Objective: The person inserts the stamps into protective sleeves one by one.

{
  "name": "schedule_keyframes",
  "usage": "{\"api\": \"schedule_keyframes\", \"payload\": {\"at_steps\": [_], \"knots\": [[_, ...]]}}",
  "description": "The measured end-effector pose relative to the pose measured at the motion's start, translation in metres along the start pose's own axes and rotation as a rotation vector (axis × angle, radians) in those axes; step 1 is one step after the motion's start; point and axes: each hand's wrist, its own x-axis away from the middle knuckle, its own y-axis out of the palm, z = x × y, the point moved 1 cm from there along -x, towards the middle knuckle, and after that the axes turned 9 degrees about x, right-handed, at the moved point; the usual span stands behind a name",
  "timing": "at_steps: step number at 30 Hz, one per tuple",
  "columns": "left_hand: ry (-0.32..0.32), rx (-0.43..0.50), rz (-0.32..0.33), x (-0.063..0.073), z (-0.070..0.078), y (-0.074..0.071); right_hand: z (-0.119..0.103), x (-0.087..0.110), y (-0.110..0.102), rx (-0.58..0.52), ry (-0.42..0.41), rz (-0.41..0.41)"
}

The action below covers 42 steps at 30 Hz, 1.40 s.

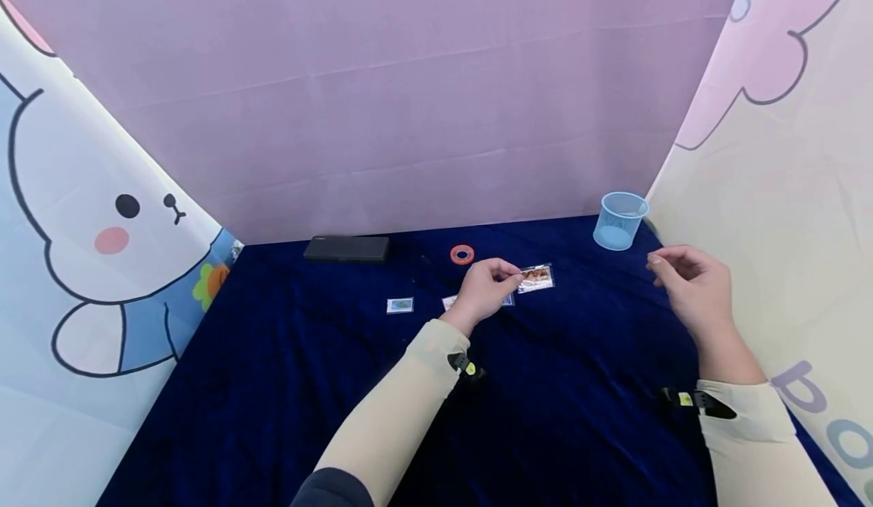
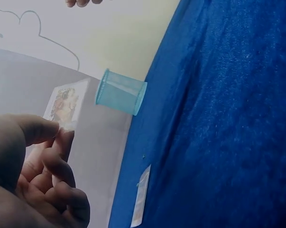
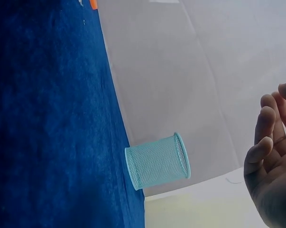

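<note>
My left hand (image 1: 486, 289) pinches a small picture card (image 1: 537, 278) in a clear sleeve by its edge, thumb against fingers. In the left wrist view the card (image 2: 67, 103) stands up from the fingertips, with a brownish picture on its face. Below this hand another card (image 1: 508, 300) lies on the cloth, partly hidden by the hand. A separate card (image 1: 400, 305) with a blue-green picture lies further left. My right hand (image 1: 696, 283) hovers at the right with loosely bent fingers and nothing in it, nearest to a light blue mesh pen holder (image 1: 619, 220).
The pen holder stands upright at the back right corner of the dark blue cloth (image 1: 546, 416). An orange-red ring (image 1: 461, 255), like a tape roll, and a black flat case (image 1: 346, 248) lie along the back. Printed fabric walls enclose the back and both sides.
</note>
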Motion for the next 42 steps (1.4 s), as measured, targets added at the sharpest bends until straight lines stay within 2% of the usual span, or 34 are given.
{"api": "schedule_keyframes", "payload": {"at_steps": [7,13,20,30,35,42], "knots": [[-0.066,-0.055,-0.031,-0.007,-0.003,0.015,0.006,0.0,-0.002,0.034,0.002,-0.017],[-0.129,-0.118,-0.032,-0.014,-0.006,0.032,0.01,0.0,-0.005,0.064,0.007,-0.023],[-0.222,-0.146,-0.038,-0.012,-0.005,0.044,0.01,0.001,-0.008,0.115,0.014,-0.023],[-0.242,-0.249,-0.014,-0.016,0.002,0.058,0.014,0.0,-0.007,0.142,0.018,-0.028],[-0.227,-0.273,-0.019,-0.017,0.002,0.061,0.015,0.0,-0.005,0.162,0.013,-0.075],[-0.197,-0.384,-0.051,-0.017,-0.002,0.06,0.017,0.002,-0.002,0.18,-0.018,-0.138]]}}
